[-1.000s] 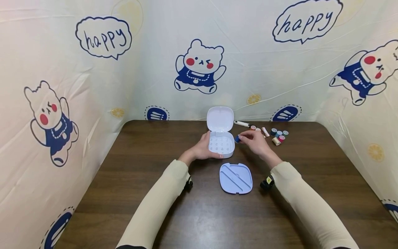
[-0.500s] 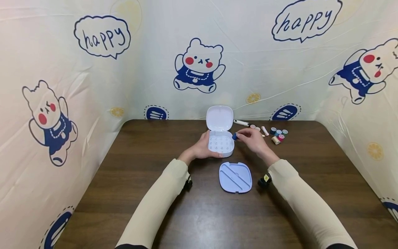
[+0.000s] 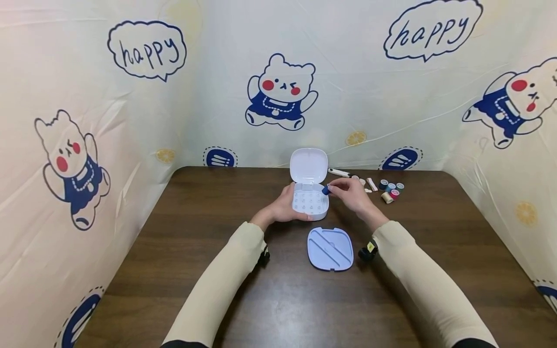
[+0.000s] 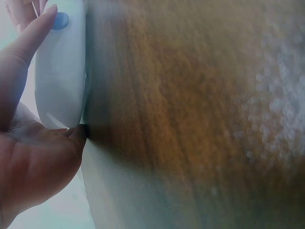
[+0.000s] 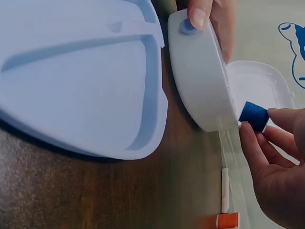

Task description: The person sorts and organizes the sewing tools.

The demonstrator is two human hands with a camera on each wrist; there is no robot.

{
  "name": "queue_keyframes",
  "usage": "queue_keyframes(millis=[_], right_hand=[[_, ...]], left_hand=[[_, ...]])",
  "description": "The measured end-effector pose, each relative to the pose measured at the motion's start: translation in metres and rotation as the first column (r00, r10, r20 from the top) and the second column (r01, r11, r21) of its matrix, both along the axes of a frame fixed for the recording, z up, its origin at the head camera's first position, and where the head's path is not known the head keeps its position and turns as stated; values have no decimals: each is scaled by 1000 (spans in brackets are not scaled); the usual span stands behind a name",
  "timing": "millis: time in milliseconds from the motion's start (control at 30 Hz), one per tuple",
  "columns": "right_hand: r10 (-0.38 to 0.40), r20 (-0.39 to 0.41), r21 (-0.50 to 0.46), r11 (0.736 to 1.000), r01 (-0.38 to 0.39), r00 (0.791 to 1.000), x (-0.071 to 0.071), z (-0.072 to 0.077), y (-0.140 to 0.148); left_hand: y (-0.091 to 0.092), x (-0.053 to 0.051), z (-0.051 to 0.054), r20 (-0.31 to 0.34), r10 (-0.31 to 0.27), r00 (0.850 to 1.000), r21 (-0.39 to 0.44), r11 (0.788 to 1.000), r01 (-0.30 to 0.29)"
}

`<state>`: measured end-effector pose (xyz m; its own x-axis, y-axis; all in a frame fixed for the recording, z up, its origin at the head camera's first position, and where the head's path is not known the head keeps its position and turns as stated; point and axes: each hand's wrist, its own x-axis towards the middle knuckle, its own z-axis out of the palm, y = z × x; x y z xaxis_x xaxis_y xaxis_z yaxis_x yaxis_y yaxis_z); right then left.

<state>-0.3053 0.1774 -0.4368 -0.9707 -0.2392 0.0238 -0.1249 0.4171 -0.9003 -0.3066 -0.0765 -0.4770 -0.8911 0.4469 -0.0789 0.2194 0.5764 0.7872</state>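
Note:
A white box (image 3: 321, 212) stands on the table with its lid (image 3: 309, 166) raised at the back; small pegs dot its inner floor. My left hand (image 3: 285, 207) grips the box from the left, thumb along the front wall near a blue button (image 4: 60, 21). Between right thumb and fingertips, my right hand (image 3: 354, 197) pinches a dark blue thread spool (image 5: 254, 116) at the box's right rim. In the right wrist view that hand (image 5: 281, 167) holds the spool tilted, in front of the raised lid.
In front of the box lies a light blue tray (image 3: 330, 249) with diagonal ridges. Several thread spools (image 3: 387, 197) are grouped at the right, beside a small pale stick (image 3: 372, 184). A white pen-like tool (image 3: 339, 172) lies behind my right hand.
My right hand has moved left with the blue spool, from beside the box to its right rim. My left hand has kept its grip on the box.

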Motion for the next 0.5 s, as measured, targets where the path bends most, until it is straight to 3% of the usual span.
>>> queue_keyframes(millis=[233, 500], right_hand=[[24, -54, 82, 996, -20, 998, -3, 2, -6], [86, -116, 175, 983, -65, 989, -8, 6, -14]], left_hand=[[0, -1, -2, -21, -9, 1000, 27, 1000, 10], [1, 13, 13, -29, -15, 999, 39, 999, 17]])
